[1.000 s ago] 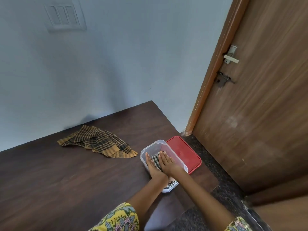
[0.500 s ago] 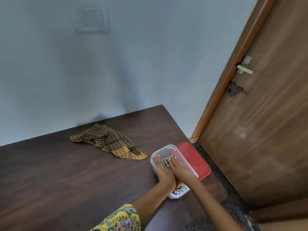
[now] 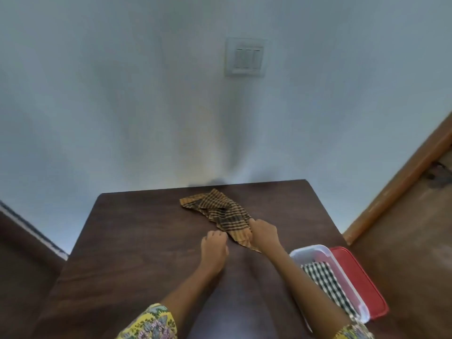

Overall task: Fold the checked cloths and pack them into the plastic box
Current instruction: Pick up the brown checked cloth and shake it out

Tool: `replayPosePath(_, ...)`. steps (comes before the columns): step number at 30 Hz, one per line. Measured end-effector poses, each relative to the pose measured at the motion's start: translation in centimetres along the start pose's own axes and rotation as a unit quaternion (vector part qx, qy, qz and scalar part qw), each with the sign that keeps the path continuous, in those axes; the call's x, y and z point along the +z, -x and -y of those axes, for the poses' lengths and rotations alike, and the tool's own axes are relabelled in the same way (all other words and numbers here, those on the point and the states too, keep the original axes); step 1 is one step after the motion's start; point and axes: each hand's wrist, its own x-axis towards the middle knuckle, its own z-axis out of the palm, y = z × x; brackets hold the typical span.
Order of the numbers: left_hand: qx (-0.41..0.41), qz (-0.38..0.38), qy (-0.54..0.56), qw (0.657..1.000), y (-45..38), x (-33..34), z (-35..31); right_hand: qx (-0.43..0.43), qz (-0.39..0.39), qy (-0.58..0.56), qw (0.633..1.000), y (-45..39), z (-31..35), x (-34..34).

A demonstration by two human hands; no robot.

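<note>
A right hand (image 3: 263,234) pinches the near corner of the brown cloth (image 3: 217,212) mid-desk (image 3: 137,241), ready to spread it for folding; the left hand (image 3: 214,248) hovers loosely curled, empty. One folded cloth (image 3: 325,280) lies in the box (image 3: 308,249) at the right edge.

Surface (image 3: 146,241): dark wood, smooth, faint sheen. Brown cloth (image 3: 220,211): woven, checked, matt, crumpled. Box (image 3: 315,250): clear plastic, glossy. Lid (image 3: 362,285): red plastic, smooth. Black-and-white cloth (image 3: 325,280): woven, matt. Wall (image 3: 122,94): painted, matt.
</note>
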Motion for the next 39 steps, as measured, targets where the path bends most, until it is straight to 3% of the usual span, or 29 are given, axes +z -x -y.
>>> replayPosePath(4, -0.057, -0.008, 0.022, 0.998, -0.7, -2.2, 6.0, 0.091, 0.049, -0.084, 0.991, -2.7, 0.7, 4.4)
replayPosePath(11, -0.102, -0.018, 0.058, 0.993, -0.7, -3.2, 10.8, 0.148, 0.005, -0.097, 0.984, -4.9, 2.3, 6.7)
replayPosePath(16, -0.095, 0.005, 0.066, 0.993, -0.8, -2.5, 11.2, 0.08, -0.049, -0.178, 0.979, -5.9, 4.9, 4.2)
replayPosePath(18, -0.072, 0.018, 0.074, 0.995, -1.3, -2.7, 10.8, 0.029, -0.009, -0.281, 0.959, -6.4, 6.4, 2.4)
replayPosePath(21, -0.041, 0.025, 0.089, 0.995, -2.1, -3.8, 9.4, -0.013, 0.092, -0.474, 0.875, -6.3, 9.0, -1.4)
replayPosePath(23, -0.047, -0.003, 0.12, 0.992, -2.6, -5.0, 8.3, -0.062, 0.093, -0.462, 0.88, -6.5, 10.1, -4.3)
replayPosePath(25, -0.047, -0.05, 0.154, 0.986, -3.3, -7.0, 7.4, -0.13, 0.053, -0.414, 0.899, -6.4, 10.9, -7.7)
replayPosePath(28, -0.037, -0.136, 0.182, 0.973, -4.3, -11.6, 6.4, -0.211, -0.084, -0.328, 0.917, -5.9, 11.6, -12.9)
replayPosePath(34, -0.012, -0.185, 0.26, 0.948, -5.5, -18.9, 6.3, -0.238, -0.215, -0.295, 0.9, -5.3, 13.5, -21.6)
replayPosePath(36, 0.011, -0.191, 0.347, 0.918, -5.5, -20.7, 6.0, -0.235, -0.264, -0.292, 0.889, -5.2, 14.1, -24.3)
replayPosePath(39, 0.025, -0.236, 0.488, 0.84, -4.7, -23.4, 5.7, -0.224, -0.294, -0.349, 0.861, -4.7, 15.0, -27.8)
